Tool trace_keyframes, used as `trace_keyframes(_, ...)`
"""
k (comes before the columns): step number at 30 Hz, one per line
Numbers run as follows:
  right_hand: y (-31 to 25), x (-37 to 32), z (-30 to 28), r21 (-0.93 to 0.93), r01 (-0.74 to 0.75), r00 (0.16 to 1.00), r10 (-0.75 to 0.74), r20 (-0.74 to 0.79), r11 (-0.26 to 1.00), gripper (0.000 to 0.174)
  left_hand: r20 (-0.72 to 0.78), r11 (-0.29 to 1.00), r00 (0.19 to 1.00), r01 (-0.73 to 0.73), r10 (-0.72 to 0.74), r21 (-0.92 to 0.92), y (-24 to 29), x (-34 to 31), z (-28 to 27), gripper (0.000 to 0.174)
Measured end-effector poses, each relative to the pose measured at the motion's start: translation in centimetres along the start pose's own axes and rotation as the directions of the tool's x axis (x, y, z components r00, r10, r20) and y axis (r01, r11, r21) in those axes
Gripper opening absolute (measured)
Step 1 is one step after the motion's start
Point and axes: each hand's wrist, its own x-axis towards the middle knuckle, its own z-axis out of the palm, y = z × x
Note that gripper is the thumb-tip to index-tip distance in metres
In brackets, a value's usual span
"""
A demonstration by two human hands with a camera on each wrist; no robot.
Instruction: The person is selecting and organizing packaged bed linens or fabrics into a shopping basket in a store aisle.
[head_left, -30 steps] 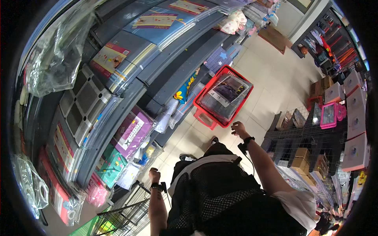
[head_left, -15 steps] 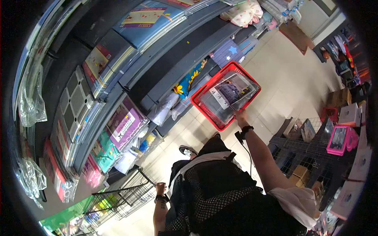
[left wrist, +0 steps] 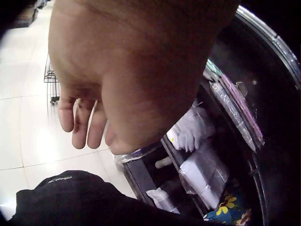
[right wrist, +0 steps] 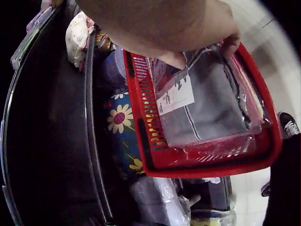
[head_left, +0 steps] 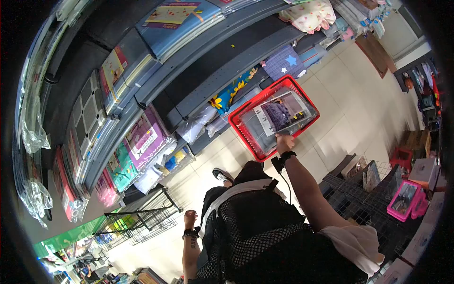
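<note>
My right hand reaches into a red plastic basket on the floor. Its thumb and fingers pinch the near edge of a grey textile package in a clear bag, as the right wrist view also shows. A white label and a dark printed picture lie on the package's face. The package fills most of the basket. The left hand hangs beside the body with loosely curled fingers and holds nothing.
Tall dark shelves with bagged textiles run along the left. A flowered package sticks out low near the basket. Wire racks with boxes and a pink case stand on the right. A wire shelf is near the left hand.
My right hand has moved forward from beside the basket to the package inside and taken hold of its edge. The left hand still hangs by the body. The view has turned slightly.
</note>
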Motion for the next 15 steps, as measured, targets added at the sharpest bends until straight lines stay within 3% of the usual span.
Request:
trace_keyframes(2, -0.3, 0.2, -0.5, -0.021, -0.025, 1.000, 0.025, 0.000, 0.999, 0.080, 0.008, 0.999, 1.000, 0.016, -0.016, -0.031, -0.3, -0.8, 0.6, 0.015)
trace_keyframes(4, -0.6, 0.7, -0.8, 0.162, -0.085, 0.994, 0.074, 0.076, 0.983, 0.064, -0.006, 0.998, 0.999, 0.035, -0.035, -0.046, 0.0, -2.0, 1.3, 0.015)
trace_keyframes(5, 0.4, 2.0, -0.5, 0.156, -0.076, 0.995, 0.065, 0.078, 0.985, 0.064, -0.018, 0.997, 0.999, 0.046, -0.047, -0.058, 0.3, -2.5, 1.8, 0.015)
trace_keyframes(6, 2.5, 4.3, 0.6, 0.110, 0.211, 0.961, -0.227, 0.160, 0.971, 0.053, -0.016, 0.995, 0.999, 0.037, -0.039, -0.090, -0.4, -2.5, 2.0, 0.015)
trace_keyframes(7, 3.5, 5.6, 1.3, 0.091, 0.482, 0.835, -0.489, 0.252, 0.871, 0.043, -0.020, 0.994, 0.999, 0.041, -0.043, -0.099, -0.6, -2.6, 2.4, 0.015)
trace_keyframes(8, 1.5, 3.3, -1.9, 0.077, 0.511, 0.814, -0.511, 0.275, 0.856, 0.030, -0.025, 0.993, 0.997, 0.064, -0.067, -0.095, -0.9, -2.7, 2.7, 0.015)
trace_keyframes(9, 1.8, 3.9, -1.5, 0.074, 0.518, 0.810, -0.516, 0.280, 0.852, 0.030, -0.029, 0.992, 0.996, 0.087, -0.090, -0.090, -1.2, -2.8, 3.0, 0.015)
trace_keyframes(11, 3.0, 5.1, -0.7, -0.055, 0.856, 0.510, -0.820, 0.258, 0.515, 0.027, -0.027, 0.990, 0.995, 0.095, -0.099, -0.103, -1.9, -2.8, 3.6, 0.016)
trace_keyframes(12, 3.5, 5.3, -0.3, -0.055, 0.860, 0.503, -0.823, 0.263, 0.507, 0.027, -0.023, 0.989, 0.994, 0.100, -0.103, -0.110, -2.2, -3.0, 3.8, 0.016)
trace_keyframes(13, 3.9, 5.6, 0.3, 0.263, 0.690, 0.628, -0.738, 0.247, 0.675, 0.025, -0.026, 0.988, 0.994, 0.103, -0.107, -0.119, -2.4, -3.0, 4.1, 0.016)
trace_keyframes(14, 3.9, 5.6, 0.4, 0.545, 0.415, 0.727, -0.626, 0.283, 0.729, 0.024, -0.030, 0.988, 0.993, 0.106, -0.110, -0.112, -2.5, -3.2, 4.3, 0.016)
trace_keyframes(15, 3.6, 5.9, 0.5, 0.542, 0.419, 0.721, -0.630, 0.289, 0.729, 0.024, -0.034, 0.988, 0.993, 0.111, -0.115, -0.104, -2.6, -3.4, 4.6, 0.017)
